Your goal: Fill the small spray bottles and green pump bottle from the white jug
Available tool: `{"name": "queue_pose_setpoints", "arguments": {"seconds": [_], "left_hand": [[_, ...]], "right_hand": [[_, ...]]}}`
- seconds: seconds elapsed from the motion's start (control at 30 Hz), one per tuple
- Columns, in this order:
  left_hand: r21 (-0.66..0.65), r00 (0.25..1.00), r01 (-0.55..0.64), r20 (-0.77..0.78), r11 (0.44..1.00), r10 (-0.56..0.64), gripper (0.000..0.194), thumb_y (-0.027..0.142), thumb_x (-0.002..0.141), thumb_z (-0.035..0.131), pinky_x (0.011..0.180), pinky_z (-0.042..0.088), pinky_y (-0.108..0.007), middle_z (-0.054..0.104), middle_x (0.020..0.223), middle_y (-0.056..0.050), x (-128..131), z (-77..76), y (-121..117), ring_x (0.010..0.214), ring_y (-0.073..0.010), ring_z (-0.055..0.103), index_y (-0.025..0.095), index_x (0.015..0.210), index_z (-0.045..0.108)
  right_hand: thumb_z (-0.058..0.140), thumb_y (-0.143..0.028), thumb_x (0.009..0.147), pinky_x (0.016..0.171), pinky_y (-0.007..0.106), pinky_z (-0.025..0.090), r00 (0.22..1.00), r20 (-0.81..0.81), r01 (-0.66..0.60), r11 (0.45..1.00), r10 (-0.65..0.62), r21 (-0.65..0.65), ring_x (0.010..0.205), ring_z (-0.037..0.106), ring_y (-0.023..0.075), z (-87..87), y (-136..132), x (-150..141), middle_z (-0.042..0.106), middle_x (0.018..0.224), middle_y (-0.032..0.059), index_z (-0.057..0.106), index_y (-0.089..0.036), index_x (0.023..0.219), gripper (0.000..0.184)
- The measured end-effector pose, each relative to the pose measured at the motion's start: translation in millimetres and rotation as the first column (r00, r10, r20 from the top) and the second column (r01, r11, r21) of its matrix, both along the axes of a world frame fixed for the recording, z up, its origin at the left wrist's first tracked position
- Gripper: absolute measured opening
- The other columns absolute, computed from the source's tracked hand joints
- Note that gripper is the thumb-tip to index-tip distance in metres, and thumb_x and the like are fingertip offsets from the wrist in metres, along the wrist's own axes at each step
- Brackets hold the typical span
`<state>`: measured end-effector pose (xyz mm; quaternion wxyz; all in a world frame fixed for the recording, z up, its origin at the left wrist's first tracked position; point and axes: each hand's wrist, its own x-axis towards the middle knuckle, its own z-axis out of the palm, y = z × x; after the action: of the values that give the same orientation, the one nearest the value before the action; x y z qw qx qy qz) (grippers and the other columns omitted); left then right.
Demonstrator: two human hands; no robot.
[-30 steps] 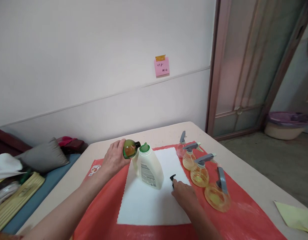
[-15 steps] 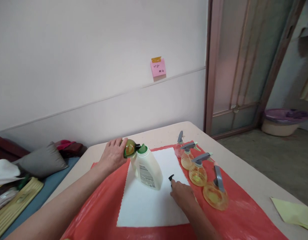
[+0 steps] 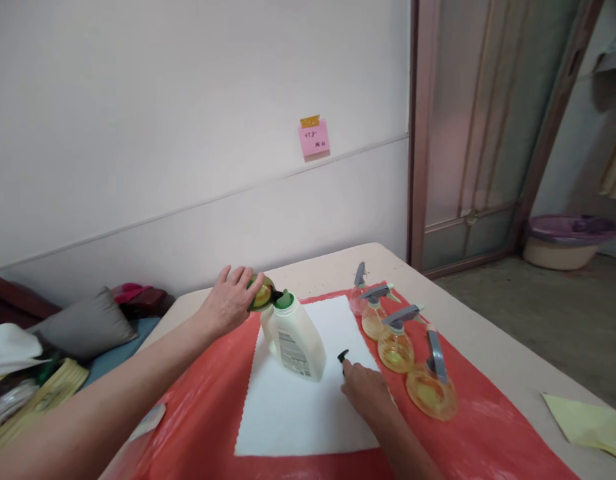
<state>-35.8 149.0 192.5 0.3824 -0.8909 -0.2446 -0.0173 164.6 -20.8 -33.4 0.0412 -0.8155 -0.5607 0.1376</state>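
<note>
My left hand (image 3: 231,299) is closed around a green-tinted bottle (image 3: 262,296), tipped on its side. The bottle's dark neck meets the green spout of a large white jug (image 3: 299,339), which stands upright on a white cloth (image 3: 288,420). Right of the jug, my right hand (image 3: 364,388) is closed on a small black pump head (image 3: 343,355); its lower part is hidden by the fingers. Beside that hand stand several spray bottles with grey trigger heads, among them one with yellow liquid (image 3: 396,350) and an orange-tinted one (image 3: 431,392).
A red sheet (image 3: 203,407) covers much of the pale table (image 3: 483,347). Yellow paper (image 3: 585,427) lies at the right edge. A pink note (image 3: 314,139) is taped to the wall behind. At left are a grey cushion (image 3: 91,323) and cloths; a tub (image 3: 563,243) sits on the floor.
My left hand's fingers have lifted and spread somewhat over the bottle, which is tilted more steeply neck-down at the spout. A pale label-like piece now shows by my left forearm. The right hand is nearly still.
</note>
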Motion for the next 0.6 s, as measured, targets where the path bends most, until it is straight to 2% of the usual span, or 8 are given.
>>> {"name": "queue_pose_setpoints", "arguments": {"seconds": [0.13, 0.27, 0.4, 0.5, 0.6], "left_hand": [[0.06, 0.994, 0.096, -0.05, 0.994, -0.093, 0.06, 0.007, 0.082, 0.051, 0.113, 0.032, -0.057, 0.055, 0.138, -0.019, 2, 7.9, -2, 0.129, -0.0349, 0.048, 0.021, 0.141, 0.051], [0.055, 0.984, 0.167, -0.08, 0.984, -0.162, 0.063, 0.001, 0.082, 0.047, 0.116, 0.03, -0.06, 0.054, 0.14, -0.017, 4, 14.6, -2, 0.133, -0.0338, 0.046, 0.023, 0.14, 0.052], [0.042, 0.976, 0.197, -0.1, 0.979, -0.192, 0.066, -0.001, 0.08, 0.049, 0.117, 0.029, -0.061, 0.054, 0.142, -0.016, 6, 17.7, -1, 0.136, -0.0334, 0.044, 0.026, 0.14, 0.05], [0.057, 0.968, 0.232, -0.114, 0.971, -0.225, 0.061, 0.0, 0.083, 0.046, 0.116, 0.031, -0.062, 0.053, 0.142, -0.018, 5, 20.3, -3, 0.136, -0.0341, 0.045, 0.023, 0.139, 0.051], [0.035, 0.962, 0.261, -0.093, 0.965, -0.257, 0.058, 0.0, 0.087, 0.043, 0.118, 0.03, -0.06, 0.053, 0.143, -0.015, 5, 23.9, -5, 0.138, -0.0318, 0.044, 0.026, 0.138, 0.05]], "right_hand": [[0.053, -0.011, 0.091, 0.078, 0.035, 0.049, 1.0, 0.003, 0.01, 1.0, -0.01, 0.006, 0.1, 0.072, 0.0314, -3.0, 2, 0, 0.072, 0.105, 0.0186, 0.065, -0.012, 0.118, 0.029], [0.048, -0.008, 0.091, 0.078, 0.035, 0.048, 1.0, 0.001, 0.013, 1.0, -0.013, 0.015, 0.101, 0.072, 0.0306, -6.8, 4, 1, 0.072, 0.104, 0.0192, 0.065, -0.011, 0.117, 0.031], [0.047, -0.007, 0.091, 0.077, 0.034, 0.048, 1.0, -0.005, 0.009, 1.0, -0.009, 0.013, 0.1, 0.072, 0.0294, -8.2, 5, 2, 0.072, 0.104, 0.0192, 0.065, -0.011, 0.116, 0.031], [0.048, -0.008, 0.091, 0.077, 0.034, 0.048, 1.0, -0.005, 0.005, 1.0, -0.005, 0.01, 0.101, 0.072, 0.0297, -7.0, 5, 2, 0.072, 0.105, 0.019, 0.064, -0.011, 0.119, 0.032], [0.048, -0.009, 0.092, 0.079, 0.035, 0.048, 1.0, 0.0, 0.001, 1.0, -0.001, 0.011, 0.102, 0.071, 0.0303, -6.0, 4, 2, 0.072, 0.106, 0.0187, 0.064, -0.011, 0.119, 0.032]]}}
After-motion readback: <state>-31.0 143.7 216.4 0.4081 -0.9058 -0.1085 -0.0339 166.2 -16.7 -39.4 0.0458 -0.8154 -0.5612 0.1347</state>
